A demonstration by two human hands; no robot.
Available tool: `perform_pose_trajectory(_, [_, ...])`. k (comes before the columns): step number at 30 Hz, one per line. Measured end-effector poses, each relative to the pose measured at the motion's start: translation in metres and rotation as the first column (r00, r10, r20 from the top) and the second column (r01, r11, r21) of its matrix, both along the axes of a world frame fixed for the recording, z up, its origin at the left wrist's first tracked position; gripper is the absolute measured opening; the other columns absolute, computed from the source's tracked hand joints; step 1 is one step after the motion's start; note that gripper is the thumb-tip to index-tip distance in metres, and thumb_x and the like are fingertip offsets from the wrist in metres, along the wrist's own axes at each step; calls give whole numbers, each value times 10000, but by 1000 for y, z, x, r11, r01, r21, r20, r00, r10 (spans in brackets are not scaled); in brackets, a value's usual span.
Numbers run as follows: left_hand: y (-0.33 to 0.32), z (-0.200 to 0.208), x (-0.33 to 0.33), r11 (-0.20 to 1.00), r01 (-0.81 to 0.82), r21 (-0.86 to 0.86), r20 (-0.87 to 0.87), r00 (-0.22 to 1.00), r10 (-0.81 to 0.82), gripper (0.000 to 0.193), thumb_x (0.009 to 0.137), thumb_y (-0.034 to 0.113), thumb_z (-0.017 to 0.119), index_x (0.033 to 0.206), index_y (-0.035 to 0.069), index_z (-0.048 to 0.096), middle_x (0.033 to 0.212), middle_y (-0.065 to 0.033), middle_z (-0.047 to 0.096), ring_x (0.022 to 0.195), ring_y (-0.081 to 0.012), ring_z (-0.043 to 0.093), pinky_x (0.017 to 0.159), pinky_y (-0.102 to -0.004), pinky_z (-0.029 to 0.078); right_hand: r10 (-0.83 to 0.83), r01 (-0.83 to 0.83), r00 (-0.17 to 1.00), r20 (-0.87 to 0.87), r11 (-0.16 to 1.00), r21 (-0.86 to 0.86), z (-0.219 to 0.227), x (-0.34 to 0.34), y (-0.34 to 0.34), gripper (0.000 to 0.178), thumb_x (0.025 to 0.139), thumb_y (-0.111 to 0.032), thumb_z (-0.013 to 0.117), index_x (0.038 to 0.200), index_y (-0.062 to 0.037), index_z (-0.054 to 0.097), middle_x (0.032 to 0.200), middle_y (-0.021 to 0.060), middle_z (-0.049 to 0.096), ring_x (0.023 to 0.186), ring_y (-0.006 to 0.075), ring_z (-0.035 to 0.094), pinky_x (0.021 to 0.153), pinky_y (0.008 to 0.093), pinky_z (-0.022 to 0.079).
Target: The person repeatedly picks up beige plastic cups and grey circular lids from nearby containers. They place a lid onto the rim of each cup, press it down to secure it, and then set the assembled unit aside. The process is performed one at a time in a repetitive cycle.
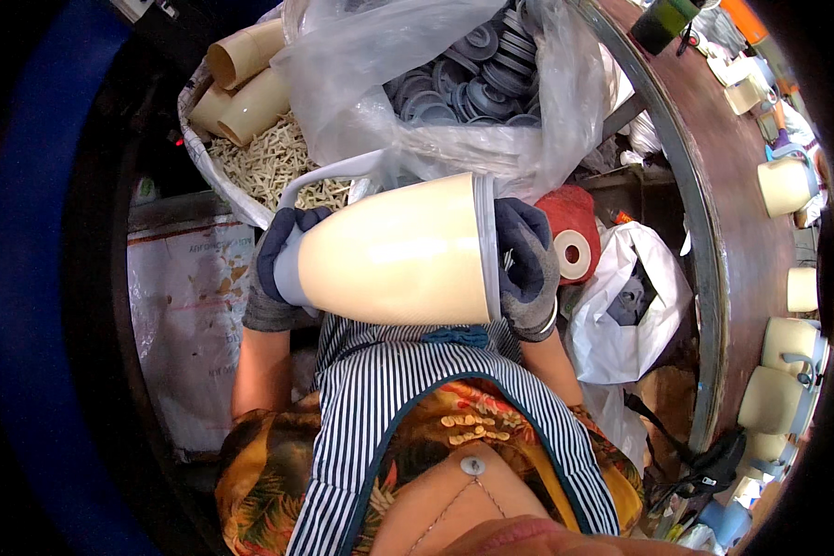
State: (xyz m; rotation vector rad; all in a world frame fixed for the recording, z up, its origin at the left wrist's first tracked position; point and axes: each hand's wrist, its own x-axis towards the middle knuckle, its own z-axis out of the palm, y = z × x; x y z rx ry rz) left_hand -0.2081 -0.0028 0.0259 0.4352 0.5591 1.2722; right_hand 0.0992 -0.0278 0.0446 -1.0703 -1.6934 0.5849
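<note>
A large cream plastic jug point(394, 255) with a grey-lilac handle and collar lies sideways in front of my chest. My left hand point(273, 269), in a dark blue and grey glove, grips its narrow top end by the handle. My right hand point(526, 264), gloved the same way, presses against the wide bottom end with its pale rim. Both hands hold the jug above my lap. Behind it a clear plastic bag point(454, 83) holds several grey round discs.
A sack point(269, 162) at the upper left holds small cream pieces and cream cylinders point(246, 83). A red tape roll point(573, 236) and a white bag point(621, 315) sit to my right. A curved brown table point(741, 241) carries several finished cream jugs.
</note>
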Motion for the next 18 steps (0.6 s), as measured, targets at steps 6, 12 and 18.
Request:
perform_pose_trajectory(6, [13,7,2,978,176,115,3,984,-178,352,1018,306,423,893,-1,541,918,-148,579,926,-257,554,897,-421,442,30,-21,998,-63,990,138,-20,4,-1,494,763,-201,693,1191,33,612,1239,200,577,1150,361,521,973,448,412])
perform_pose_trajectory(12, [7,23,5,983,88,159,-240,970,-48,310,995,280,458,899,-9,514,901,-130,534,912,-261,519,914,-406,406,81,-79,997,-2,966,244,-37,10,-1,578,734,-252,767,1220,10,595,1282,209,574,1169,389,517,984,493,400])
perform_pose_trajectory(18, [-14,29,0,909,22,417,-747,578,329,378,889,290,602,1053,-50,571,1058,-175,614,1009,-277,591,977,-419,433,51,-40,998,-46,975,217,-52,9,-1,553,772,-232,739,1241,10,574,1294,206,564,1144,359,541,975,454,421])
